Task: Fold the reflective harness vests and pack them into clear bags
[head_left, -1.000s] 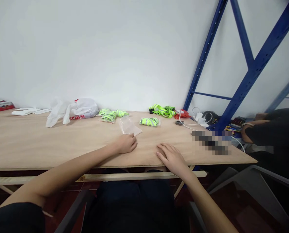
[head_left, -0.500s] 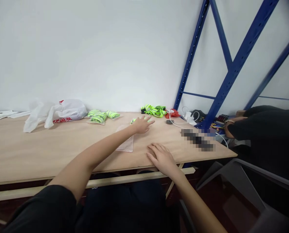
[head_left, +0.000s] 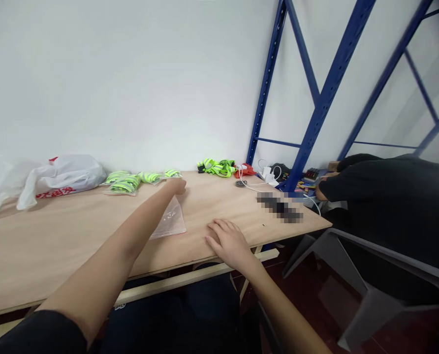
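Our left hand (head_left: pixel 178 186) reaches far across the table (head_left: pixel 212 206), fingers curled and partly hidden, so we cannot tell whether they grip the bagged green strap (head_left: pixel 172 173) just beyond, to the right of similar packets (head_left: pixel 123 184). Our right hand (head_left: pixel 230 243) lies palm down near the front edge, fingers extended and holding nothing, well apart from that strap. Nearer us than the left hand, partly hidden by our forearm, we see a clear plastic bag (head_left: pixel 171 220).
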`<state>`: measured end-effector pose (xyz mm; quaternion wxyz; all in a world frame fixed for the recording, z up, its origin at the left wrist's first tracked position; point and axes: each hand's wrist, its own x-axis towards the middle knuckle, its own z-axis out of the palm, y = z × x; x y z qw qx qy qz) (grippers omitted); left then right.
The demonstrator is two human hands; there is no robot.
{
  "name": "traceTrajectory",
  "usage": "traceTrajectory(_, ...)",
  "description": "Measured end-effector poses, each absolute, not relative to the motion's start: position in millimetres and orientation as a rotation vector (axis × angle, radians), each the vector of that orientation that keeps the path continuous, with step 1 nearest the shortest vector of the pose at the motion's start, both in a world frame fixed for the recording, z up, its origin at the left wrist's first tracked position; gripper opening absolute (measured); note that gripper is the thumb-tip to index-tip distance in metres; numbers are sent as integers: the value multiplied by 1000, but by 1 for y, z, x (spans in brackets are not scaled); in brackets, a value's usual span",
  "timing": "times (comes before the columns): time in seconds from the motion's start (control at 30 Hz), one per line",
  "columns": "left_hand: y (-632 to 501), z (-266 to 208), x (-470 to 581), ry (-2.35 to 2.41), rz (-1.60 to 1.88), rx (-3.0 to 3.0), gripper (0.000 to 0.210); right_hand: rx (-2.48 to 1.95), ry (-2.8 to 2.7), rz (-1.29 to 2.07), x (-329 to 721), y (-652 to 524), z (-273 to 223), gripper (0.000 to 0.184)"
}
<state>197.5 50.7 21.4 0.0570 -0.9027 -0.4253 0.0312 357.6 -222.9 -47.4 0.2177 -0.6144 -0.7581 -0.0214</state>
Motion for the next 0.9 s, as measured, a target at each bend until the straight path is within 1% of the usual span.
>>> traceTrajectory(0.13,53,27,184,-1343,173,-2681,44,-1703,-2099,-58,358,-223,-48,41)
traceTrajectory(0.33,12,34,137,-1179,8,-2724,59,-1754,-2132,20,357,-225,-42,47)
traceTrajectory(0.43,-21,21,104,-1099,-110,-2741,68,-1792,-2189,111,355,-225,-37,52)
traceTrajectory(0.53,-46,-2,78,-1118,-97,-2766,73,-1869,-2255,244,355,-221,-29,60)
traceTrajectory(0.63,-49,-22,67,-1101,-78,-2845,73,-1904,-2364,401,358,-210,-19,73)
traceTrajectory(0.73,-39,-34,66,-1110,-189,-2914,73,-1858,-2467,518,364,-187,-12,87)
traceTrajectory(0.83,-30,-39,67,-1126,-364,-2915,72,-1835,-2462,508,371,-152,-14,89)
traceTrajectory(0.9,-29,-40,67,-1109,-465,-2892,69,-1924,-2388,456,375,-124,-18,90)
